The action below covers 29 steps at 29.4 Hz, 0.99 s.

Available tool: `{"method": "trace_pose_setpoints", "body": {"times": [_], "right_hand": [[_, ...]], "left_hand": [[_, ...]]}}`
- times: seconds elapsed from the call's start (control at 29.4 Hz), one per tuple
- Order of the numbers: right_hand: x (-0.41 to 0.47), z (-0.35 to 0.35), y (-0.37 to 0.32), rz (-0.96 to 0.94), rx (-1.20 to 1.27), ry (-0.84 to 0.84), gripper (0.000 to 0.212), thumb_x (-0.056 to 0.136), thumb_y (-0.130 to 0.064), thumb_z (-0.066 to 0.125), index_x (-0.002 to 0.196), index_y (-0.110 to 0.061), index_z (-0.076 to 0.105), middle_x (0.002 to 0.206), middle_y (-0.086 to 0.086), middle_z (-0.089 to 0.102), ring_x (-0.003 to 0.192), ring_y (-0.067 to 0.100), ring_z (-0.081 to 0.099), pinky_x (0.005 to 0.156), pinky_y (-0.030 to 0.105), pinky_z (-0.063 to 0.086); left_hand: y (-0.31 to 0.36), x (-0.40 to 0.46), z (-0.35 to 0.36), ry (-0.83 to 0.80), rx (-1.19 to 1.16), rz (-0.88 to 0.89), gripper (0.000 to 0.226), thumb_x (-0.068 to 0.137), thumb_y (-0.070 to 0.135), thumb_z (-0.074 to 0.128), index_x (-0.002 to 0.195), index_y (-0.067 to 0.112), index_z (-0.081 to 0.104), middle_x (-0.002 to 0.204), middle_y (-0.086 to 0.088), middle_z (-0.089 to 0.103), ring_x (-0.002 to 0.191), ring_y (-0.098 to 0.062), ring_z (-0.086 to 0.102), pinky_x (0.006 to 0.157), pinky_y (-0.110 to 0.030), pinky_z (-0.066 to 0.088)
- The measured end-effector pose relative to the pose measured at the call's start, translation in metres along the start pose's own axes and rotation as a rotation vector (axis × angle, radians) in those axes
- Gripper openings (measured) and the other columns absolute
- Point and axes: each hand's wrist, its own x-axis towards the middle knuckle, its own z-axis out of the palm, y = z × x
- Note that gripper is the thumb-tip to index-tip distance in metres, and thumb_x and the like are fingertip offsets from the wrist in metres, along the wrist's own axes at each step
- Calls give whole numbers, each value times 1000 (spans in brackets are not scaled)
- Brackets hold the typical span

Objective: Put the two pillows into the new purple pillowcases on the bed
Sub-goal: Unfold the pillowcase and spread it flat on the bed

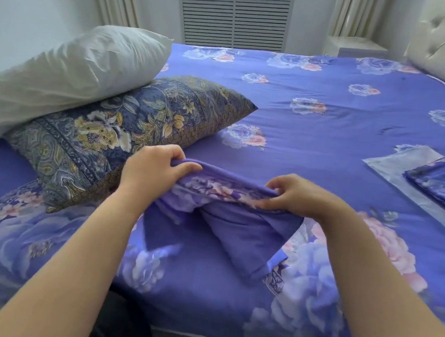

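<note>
Your left hand (154, 169) and right hand (295, 196) have fingers clamped on the purple pillowcase (225, 220), lifted just right of the patterned pillow (122, 136); you seem to be unfolding it; next, find its opening; the white pillow (65, 75) rests atop that landmark.

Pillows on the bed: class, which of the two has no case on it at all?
The white pillow, leaning on top. It is plain and bare, while the pillow beneath it wears a dark blue and yellow floral case.
</note>
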Motion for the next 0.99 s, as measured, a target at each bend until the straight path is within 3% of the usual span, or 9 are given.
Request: {"method": "trace_pose_setpoints", "body": {"times": [0.14, 0.34, 0.41, 0.54, 0.65, 0.78, 0.85, 0.92, 0.99], "right_hand": [[5, -24, 1, 40, -46, 145, 17, 86, -23, 65, 80, -7, 66, 73, 5, 54, 72, 18, 49, 60, 27, 45], [4, -8, 2, -41, 905, 176, 13, 92, -13, 57, 93, -5, 68, 76, 6, 69, 67, 16, 63, 60, 24, 55], [-1, -10, 0, -93, 980, 145, 17, 91, -16, 59, 94, -2, 67, 71, 5, 71, 60, 14, 65, 57, 22, 54], [-8, -36, 12, -61, 331, 207, 14, 82, -4, 65, 93, -11, 71, 88, 9, 73, 77, 13, 64, 71, 27, 51], [-10, -50, 9, -23, -23, 602, 29, 79, -4, 57, 103, -12, 71, 104, 11, 70, 98, 23, 62, 80, 30, 44], [-41, -67, -14, 98, -198, 999, 29, 84, -14, 52, 108, -15, 69, 108, 14, 66, 102, 36, 58, 79, 37, 46], [-56, -79, -19, 87, -25, 1015, 30, 81, -14, 50, 104, -13, 70, 87, 12, 67, 86, 31, 63, 73, 35, 51], [-65, -94, -23, 38, 365, 943, 30, 83, -7, 47, 102, -10, 71, 68, 5, 60, 48, 12, 61, 49, 21, 52], [-72, -103, -29, 21, 738, 855, 28, 89, 1, 44, 101, -11, 67, 74, 6, 61, 37, 4, 57, 37, 14, 43]], "left_hand": [[-10, 2, -11, 305, -34, 16, 31, 90, 42, 58, 87, 12, 65, 86, -11, 64, 80, -33, 59, 61, -33, 36], [-23, 8, -1, 205, -433, -139, 19, 96, 22, 51, 83, 9, 57, 69, -6, 54, 70, -24, 47, 60, -30, 29], [-26, 8, -4, 224, -419, -155, 22, 95, 26, 53, 81, 11, 58, 67, -6, 54, 68, -26, 50, 58, -31, 31], [-36, 0, -12, 497, 44, 31, 18, 94, 25, 56, 94, 8, 62, 88, -17, 61, 76, -38, 59, 57, -42, 45], [-33, -4, -13, 578, 224, 173, 13, 89, 11, 56, 101, 9, 61, 94, -16, 53, 77, -37, 58, 47, -43, 46], [-24, -3, -30, 550, 169, 73, 22, 83, 2, 58, 102, 8, 67, 97, -16, 53, 84, -37, 52, 57, -44, 46], [-25, -5, -40, 532, 262, 82, 24, 83, 3, 52, 98, 9, 69, 90, -16, 57, 85, -36, 47, 66, -44, 44], [-25, -7, -51, 477, 314, 34, 25, 83, 8, 46, 95, 8, 68, 84, -17, 61, 83, -37, 50, 68, -44, 44], [-20, -8, -56, 394, 237, -109, 25, 88, 12, 43, 97, 8, 66, 88, -20, 65, 84, -40, 58, 71, -44, 47]]}}
